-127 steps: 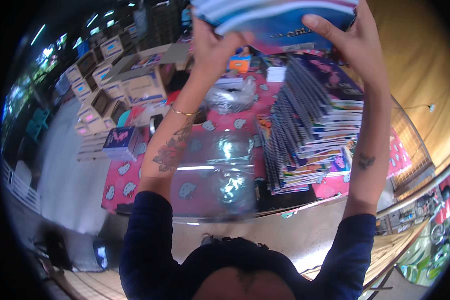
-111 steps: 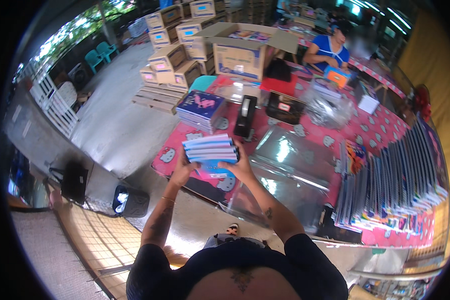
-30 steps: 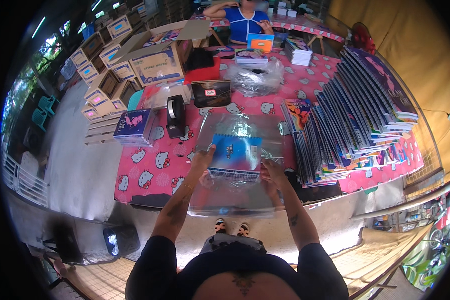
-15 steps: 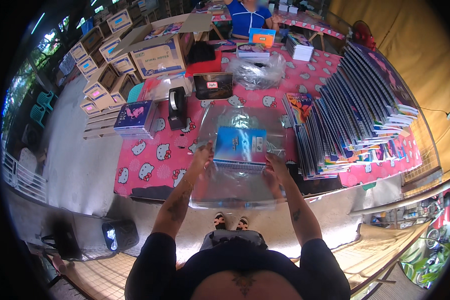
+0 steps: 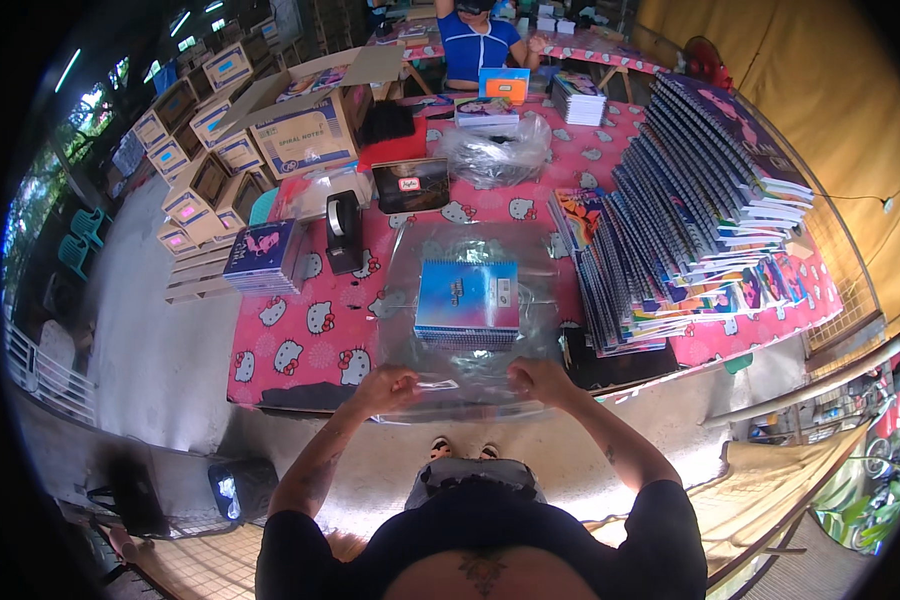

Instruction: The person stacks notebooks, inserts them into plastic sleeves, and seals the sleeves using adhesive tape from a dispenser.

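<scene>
A short stack of blue and pink spiral notebooks [image 5: 467,297] lies on a clear plastic sheet [image 5: 475,238], spread over the pink patterned tablecloth. At the sheet's near edge, my left hand [image 5: 390,388] is closed with the plastic pinched in its fingers. My right hand [image 5: 538,382] is closed on the same edge farther right. Both hands are nearer to me than the notebooks and do not touch them. A black tape dispenser [image 5: 344,236] stands left of the sheet.
Tall leaning rows of spiral notebooks [image 5: 660,220] fill the table's right side. Purple notebooks [image 5: 266,256] are stacked at the left edge. Beyond are a dark box [image 5: 411,187], crumpled plastic [image 5: 495,150] and an open carton [image 5: 305,137]. A person in blue [image 5: 475,45] is across the table.
Both hands have left the sides of the notebook stack and come back toward me to the sheet's near edge, closing on the plastic. The notebooks remain lying on the sheet.
</scene>
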Demonstrator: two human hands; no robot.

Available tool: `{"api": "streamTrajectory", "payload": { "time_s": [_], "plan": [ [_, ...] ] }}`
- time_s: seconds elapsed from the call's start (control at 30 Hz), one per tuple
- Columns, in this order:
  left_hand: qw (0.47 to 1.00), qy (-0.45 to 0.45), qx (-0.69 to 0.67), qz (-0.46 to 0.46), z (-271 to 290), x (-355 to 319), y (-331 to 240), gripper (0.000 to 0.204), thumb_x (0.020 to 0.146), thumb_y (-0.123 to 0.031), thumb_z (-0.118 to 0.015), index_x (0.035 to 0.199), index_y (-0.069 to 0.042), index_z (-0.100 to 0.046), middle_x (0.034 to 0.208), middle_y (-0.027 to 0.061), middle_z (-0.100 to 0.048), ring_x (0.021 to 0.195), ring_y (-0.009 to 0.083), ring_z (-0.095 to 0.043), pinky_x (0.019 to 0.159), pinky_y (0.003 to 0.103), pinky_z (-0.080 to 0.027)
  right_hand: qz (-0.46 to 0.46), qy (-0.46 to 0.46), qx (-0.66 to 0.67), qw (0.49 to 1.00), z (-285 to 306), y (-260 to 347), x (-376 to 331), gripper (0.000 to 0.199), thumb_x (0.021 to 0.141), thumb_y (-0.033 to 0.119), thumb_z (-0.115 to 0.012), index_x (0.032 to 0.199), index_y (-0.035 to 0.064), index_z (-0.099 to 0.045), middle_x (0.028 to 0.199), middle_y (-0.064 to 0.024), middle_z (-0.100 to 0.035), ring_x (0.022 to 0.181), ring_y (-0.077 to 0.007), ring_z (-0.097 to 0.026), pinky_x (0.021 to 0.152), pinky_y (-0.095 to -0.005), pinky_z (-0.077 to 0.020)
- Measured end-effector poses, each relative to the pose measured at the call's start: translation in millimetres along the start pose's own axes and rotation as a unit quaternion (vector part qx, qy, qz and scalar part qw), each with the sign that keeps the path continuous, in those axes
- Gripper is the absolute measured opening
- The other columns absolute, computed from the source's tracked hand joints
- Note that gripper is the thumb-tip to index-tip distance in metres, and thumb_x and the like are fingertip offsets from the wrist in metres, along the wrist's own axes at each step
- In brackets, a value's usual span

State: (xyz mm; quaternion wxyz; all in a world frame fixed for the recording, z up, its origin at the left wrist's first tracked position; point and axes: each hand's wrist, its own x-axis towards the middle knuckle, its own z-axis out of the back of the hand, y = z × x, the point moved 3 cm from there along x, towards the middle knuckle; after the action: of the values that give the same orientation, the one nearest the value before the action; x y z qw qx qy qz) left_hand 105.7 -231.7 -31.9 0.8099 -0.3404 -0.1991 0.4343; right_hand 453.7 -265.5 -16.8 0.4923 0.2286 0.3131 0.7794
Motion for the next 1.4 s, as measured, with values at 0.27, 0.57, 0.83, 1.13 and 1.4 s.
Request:
{"api": "streamTrajectory", "payload": {
  "time_s": [0.27, 0.57, 0.83, 1.13, 1.4],
  "plan": [
    [0.98, -0.168, 0.088, -0.056, 32.9, 10.2, -21.0, 0.022, 0.085, -0.021, -0.072, 0.101, -0.007, -0.067, 0.086, 0.0144, -0.067, 0.075, 0.0313, -0.067, 0.067, 0.041, -0.053, -0.044, 0.068, 0.01, 0.997, 29.2, 8.8, 0.5, 0.018, 0.084, 0.024, -0.073, 0.094, 0.0105, -0.067, 0.086, -0.0064, -0.066, 0.086, -0.0232, -0.065, 0.077, -0.0347, -0.0508],
    [0.997, -0.068, -0.024, -0.039, 91.3, 58.6, -23.5, 0.023, 0.086, -0.014, -0.072, 0.105, -0.004, -0.067, 0.083, 0.0079, -0.069, 0.079, 0.0216, -0.068, 0.077, 0.034, -0.054, 0.051, 0.033, -0.052, 0.997, 23.6, -5.5, 0.3, 0.025, 0.083, 0.021, -0.071, 0.106, 0.0118, -0.067, 0.104, -0.0109, -0.063, 0.093, -0.0253, -0.064, 0.082, -0.0364, -0.0521],
    [0.95, -0.036, -0.288, 0.119, 112.4, 95.6, 31.7, 0.017, 0.089, -0.017, -0.07, 0.098, -0.003, -0.067, 0.085, 0.0016, -0.068, 0.081, 0.0109, -0.064, 0.072, 0.025, -0.05, -0.183, -0.326, 0.449, 0.812, 79.6, -56.3, 19.8, 0.027, 0.09, 0.018, -0.068, 0.113, 0.0045, -0.063, 0.103, -0.005, -0.066, 0.091, -0.0167, -0.063, 0.08, -0.032, -0.0506],
    [0.827, 0.003, -0.495, 0.266, 62.6, 129.0, 62.6, 0.028, 0.093, -0.025, -0.058, 0.11, -0.003, -0.053, 0.111, 0.0179, -0.064, 0.105, 0.0318, -0.065, 0.095, 0.045, -0.051, -0.264, -0.352, 0.406, 0.801, 49.2, -73.4, 59.4, 0.016, 0.097, 0.023, -0.056, 0.103, 0.0083, -0.06, 0.09, -0.0034, -0.065, 0.08, -0.0123, -0.064, 0.069, -0.0276, -0.0529],
    [0.791, 0.044, -0.542, 0.279, 39.2, 146.5, 75.1, 0.029, 0.094, -0.024, -0.054, 0.112, -0.001, -0.048, 0.124, 0.0255, -0.059, 0.116, 0.0391, -0.059, 0.105, 0.05, -0.042, -0.34, -0.118, 0.436, 0.825, 45.1, -92.4, 87.8, 0.025, 0.097, 0.029, -0.056, 0.109, 0.0073, -0.057, 0.101, -0.0086, -0.067, 0.093, -0.0209, -0.068, 0.073, -0.0337, -0.0564]
  ]
}}
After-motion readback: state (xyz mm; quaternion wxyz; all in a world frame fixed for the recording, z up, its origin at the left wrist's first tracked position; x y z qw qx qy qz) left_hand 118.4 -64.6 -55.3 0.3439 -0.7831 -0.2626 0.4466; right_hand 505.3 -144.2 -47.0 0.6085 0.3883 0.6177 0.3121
